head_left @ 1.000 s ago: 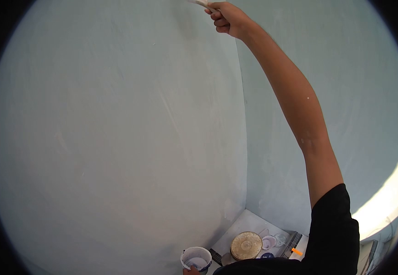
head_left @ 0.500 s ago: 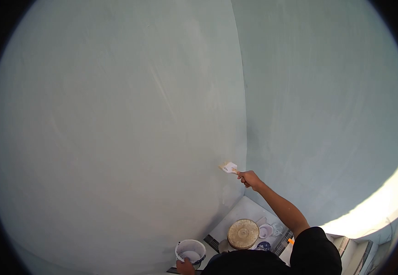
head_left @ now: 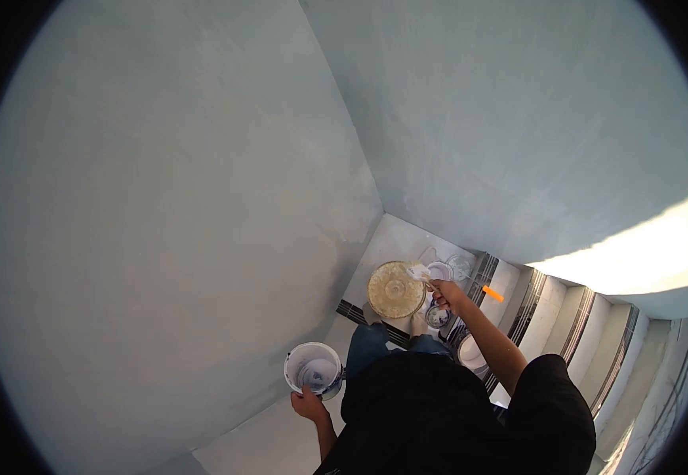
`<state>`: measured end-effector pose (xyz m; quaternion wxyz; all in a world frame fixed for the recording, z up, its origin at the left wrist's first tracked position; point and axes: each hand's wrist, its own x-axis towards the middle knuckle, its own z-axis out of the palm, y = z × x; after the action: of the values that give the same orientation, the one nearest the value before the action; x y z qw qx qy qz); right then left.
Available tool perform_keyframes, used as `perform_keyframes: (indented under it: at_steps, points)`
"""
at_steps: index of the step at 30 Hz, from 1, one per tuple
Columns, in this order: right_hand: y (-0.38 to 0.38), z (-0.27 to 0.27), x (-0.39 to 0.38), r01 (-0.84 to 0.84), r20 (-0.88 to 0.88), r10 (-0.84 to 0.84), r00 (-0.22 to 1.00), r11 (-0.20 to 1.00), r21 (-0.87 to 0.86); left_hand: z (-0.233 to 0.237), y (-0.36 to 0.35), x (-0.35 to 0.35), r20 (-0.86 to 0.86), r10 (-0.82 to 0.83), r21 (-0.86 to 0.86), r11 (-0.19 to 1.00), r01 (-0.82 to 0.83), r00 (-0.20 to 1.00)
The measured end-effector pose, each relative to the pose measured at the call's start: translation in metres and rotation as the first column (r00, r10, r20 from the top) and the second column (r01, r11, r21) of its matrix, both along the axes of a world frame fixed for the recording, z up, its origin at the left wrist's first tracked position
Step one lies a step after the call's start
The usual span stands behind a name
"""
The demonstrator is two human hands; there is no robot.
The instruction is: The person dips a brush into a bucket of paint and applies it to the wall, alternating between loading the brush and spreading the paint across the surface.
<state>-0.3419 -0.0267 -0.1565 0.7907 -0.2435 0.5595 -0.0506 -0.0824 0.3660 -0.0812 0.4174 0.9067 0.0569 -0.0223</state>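
Observation:
Fingers of my left hand [head_left: 309, 405] are closed on the near rim of a white paint bucket [head_left: 295, 362], with some pale paint showing inside. My right hand [head_left: 448, 295] grips a paintbrush [head_left: 419, 272] by its handle; the brush head looks coated in white. In this view the brush overlaps the right edge of a round, paint-stained lid [head_left: 395, 290]. Beside my right hand sit a small tub of pale paint [head_left: 440, 271] and a smaller open container [head_left: 437, 317].
Pale walls [head_left: 201, 198] meet in a corner [head_left: 383, 210] ahead. A clear container [head_left: 461, 267] stands near the landing edge. Stairs [head_left: 573, 317] lie to the right, with an orange object [head_left: 493, 294] on one. Another pale bucket [head_left: 470, 356] is partly hidden by my right arm.
My view has tipped downward, showing more of the stairs. My right hand has brought the brush down from beside the wall to over the lid. The bucket, still in my left hand, shows more fully.

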Motion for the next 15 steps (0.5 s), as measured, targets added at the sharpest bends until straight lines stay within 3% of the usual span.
perform_keyframes:
  at_steps: [8,11,12,13,14,15]
  points:
    - [0.019,-0.029,-0.047,0.163,-0.017,-0.164,0.986,0.985,-0.063,0.006,-0.02,-0.002,-0.072,-0.144,-0.006,0.99,0.144,0.987]
    - [0.016,-0.049,-0.045,0.121,-0.099,-0.135,0.986,0.983,-0.135,0.013,-0.039,0.0,-0.112,-0.166,-0.097,0.983,0.155,0.98]
    - [0.016,-0.062,-0.046,0.082,-0.098,-0.104,0.99,0.976,-0.203,0.016,-0.041,0.002,-0.112,-0.202,-0.089,0.977,0.193,0.973]
    - [0.017,-0.091,-0.045,-0.037,-0.122,-0.028,0.992,0.865,-0.501,0.015,-0.046,0.003,-0.12,-0.237,-0.079,0.97,0.229,0.964]
    - [0.017,-0.131,-0.043,-0.155,-0.175,0.035,0.984,0.654,-0.74,0.013,-0.056,0.004,-0.133,-0.274,-0.072,0.961,0.266,0.953]
    - [0.012,-0.15,-0.04,-0.162,-0.183,0.036,0.983,0.652,-0.74,0.008,-0.063,0.007,-0.153,-0.288,-0.053,0.957,0.284,0.945]
